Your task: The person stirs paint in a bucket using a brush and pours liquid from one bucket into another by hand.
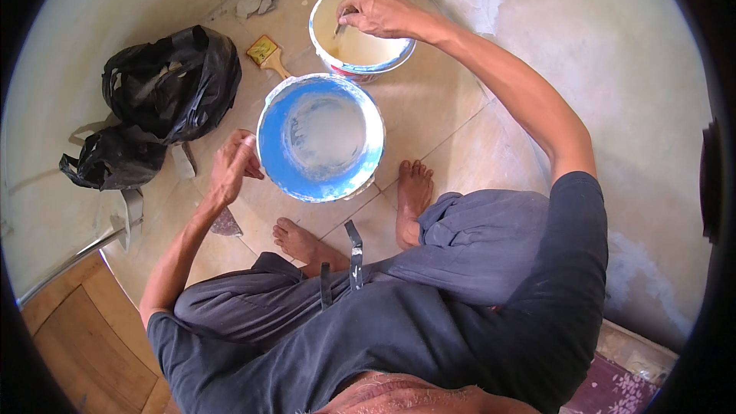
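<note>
My right hand reaches over a white bucket with cream-coloured contents. Its fingers pinch a small, thin grey tool, whose kind I cannot make out. Nearer to me stands a bucket with a blue inside, smeared white, with a pale whitish layer at its bottom. At its left rim is my left hand, fingers curled against the edge; the fingertips are partly hidden.
A wide brush lies left of the buckets. Black plastic bags lie farther left, with a flat grey scraper-like piece close by. Crumpled paper is at the back. My bare feet rest on the tiles; a wall rises at right.
</note>
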